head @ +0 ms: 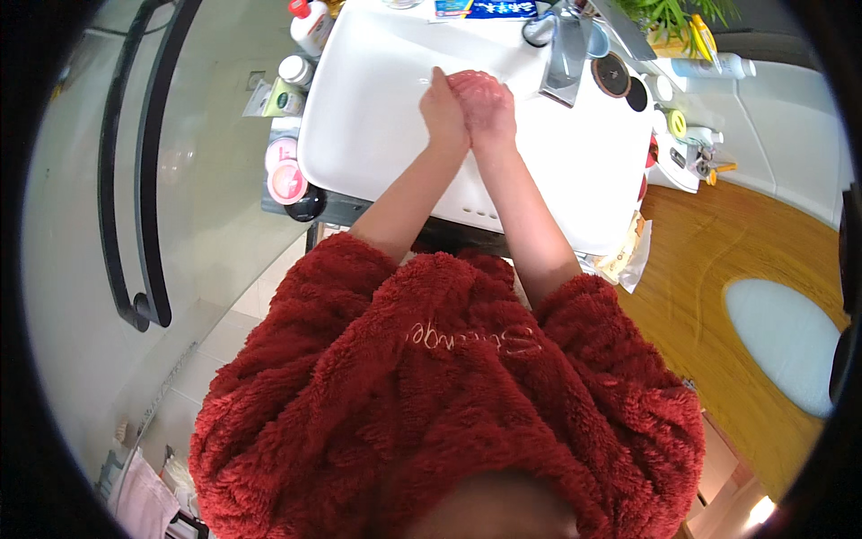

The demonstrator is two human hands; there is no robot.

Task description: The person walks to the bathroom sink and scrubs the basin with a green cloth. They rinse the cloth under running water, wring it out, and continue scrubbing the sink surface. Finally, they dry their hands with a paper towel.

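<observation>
Both hands are over the white washbasin (377, 74), pressed side by side below its far edge. My left hand (446, 111) lies against my right hand, its thumb pointing away from me and its other fingers mostly hidden. My right hand (488, 108) has a pink, glossy, wet-looking surface at its far end. Whether the hands hold anything between them cannot be made out. A chrome faucet (566, 64) stands just to the right of the hands, apart from them. Red fleece sleeves (330, 283) end around the elbows, leaving the forearms bare.
A white pump bottle (313, 30), tubes and pink round containers (288, 180) line the basin's left side. Along the right side are a round dark disc (611, 74), bottles and a plastic packet (626, 252). A glass door with a black handle (151, 175) stands at left.
</observation>
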